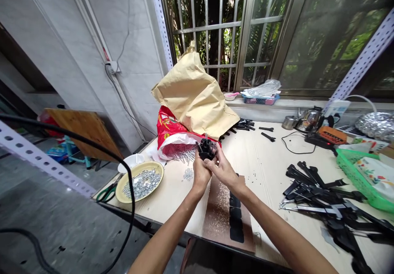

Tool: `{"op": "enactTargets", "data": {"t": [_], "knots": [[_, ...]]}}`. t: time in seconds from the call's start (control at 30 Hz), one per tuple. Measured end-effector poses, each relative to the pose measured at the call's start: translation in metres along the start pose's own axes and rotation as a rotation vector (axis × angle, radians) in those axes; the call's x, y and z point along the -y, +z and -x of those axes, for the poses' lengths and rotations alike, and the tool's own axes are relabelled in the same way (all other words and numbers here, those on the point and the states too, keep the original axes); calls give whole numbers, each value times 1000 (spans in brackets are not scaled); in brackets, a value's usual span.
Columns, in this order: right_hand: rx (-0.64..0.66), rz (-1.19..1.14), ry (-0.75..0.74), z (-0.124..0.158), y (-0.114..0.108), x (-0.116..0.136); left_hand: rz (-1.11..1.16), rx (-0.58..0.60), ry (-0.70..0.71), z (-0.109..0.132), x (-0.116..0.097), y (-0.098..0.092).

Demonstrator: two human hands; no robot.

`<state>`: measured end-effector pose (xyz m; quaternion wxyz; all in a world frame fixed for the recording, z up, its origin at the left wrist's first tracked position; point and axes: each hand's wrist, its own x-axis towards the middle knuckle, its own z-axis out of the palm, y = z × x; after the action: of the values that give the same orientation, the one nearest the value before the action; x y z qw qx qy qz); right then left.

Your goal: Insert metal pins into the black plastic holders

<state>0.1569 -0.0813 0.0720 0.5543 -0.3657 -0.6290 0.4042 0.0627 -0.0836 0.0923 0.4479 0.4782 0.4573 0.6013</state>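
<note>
Both hands meet over the table around a small cluster of black plastic parts (207, 150), with a thin metal pin sticking up from it. My left hand (201, 174) is wrapped round the cluster from below. On its other side, the fingers of my right hand (225, 168) press against it. How the parts fit together is too small to tell. Below the hands lies a brown board (217, 212) with pale crumbs and a row of black flat pieces (235, 212). Just behind, long metal pins (184, 155) spill from a red bag (166, 128).
A yellow bowl of metal washers (140, 185) stands left, beside green-handled scissors (106, 194). A pile of black plastic parts (320, 196) lies right, near a green basket (347, 171). A large paper sack (193, 93) leans at the back. A black cable (132, 183) hangs at left.
</note>
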Motion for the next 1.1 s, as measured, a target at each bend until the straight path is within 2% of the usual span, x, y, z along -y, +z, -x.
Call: {"op": "enactTargets", "data": {"t": [0.1,0.2,0.27,0.33,0.4,0.5,0.6,0.67,0.73,0.83,0.93,1.0,1.1], "knots": [[-25,-67,-34,2,-2,21,83,105,62,9,-11,6],[0,-162,-67,2,-8,42,176,231,-3,12,-15,3],[37,-222,-52,2,-10,47,212,272,-10,9,-15,0],[55,-246,-18,0,-11,45,176,242,53,7,-11,0],[23,-248,-2,-3,-9,36,63,137,162,7,-5,3],[-126,-278,33,-8,-5,20,-98,19,255,11,6,12],[-306,-321,98,-10,-4,6,-105,74,216,14,12,20],[-373,-290,70,-8,-5,0,-68,111,181,14,13,22],[-419,-226,11,-5,-5,-4,-57,83,176,12,14,22],[-481,-224,3,0,-4,-3,-68,58,217,8,16,18],[-573,-230,8,5,-4,5,-12,139,210,8,15,14],[-585,-157,-51,10,-5,15,68,166,153,12,8,12],[-501,33,-162,25,-4,34,212,181,81,28,-12,9]]}}
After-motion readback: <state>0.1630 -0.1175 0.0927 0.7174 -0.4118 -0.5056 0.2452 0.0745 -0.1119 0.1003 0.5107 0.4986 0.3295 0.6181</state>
